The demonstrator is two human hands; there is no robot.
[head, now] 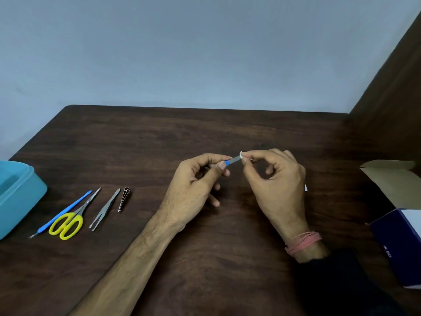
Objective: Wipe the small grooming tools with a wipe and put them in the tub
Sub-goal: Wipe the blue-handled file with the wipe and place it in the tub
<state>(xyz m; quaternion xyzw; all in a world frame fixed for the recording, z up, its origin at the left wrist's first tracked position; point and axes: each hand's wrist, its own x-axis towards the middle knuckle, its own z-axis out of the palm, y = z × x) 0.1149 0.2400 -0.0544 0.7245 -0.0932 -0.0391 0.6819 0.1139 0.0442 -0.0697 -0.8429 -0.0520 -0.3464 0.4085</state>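
Holding a file over the table: left hand grip pinching its blue end, right hand grip pinching a wipe round its tip. At 9 o'clock: scissors, tweezers, clipper; beyond, tub.

We see a dark brown wood-grain desk against a pale grey-blue wall. The tub is turquoise. The scissors have yellow handles and silver blades; the cuticle pusher is bright blue; the tweezers and nail clipper are silver. The nail file is grey with a blue handle, the wipe white. A pink thread band circles one wrist; the box is navy and white.
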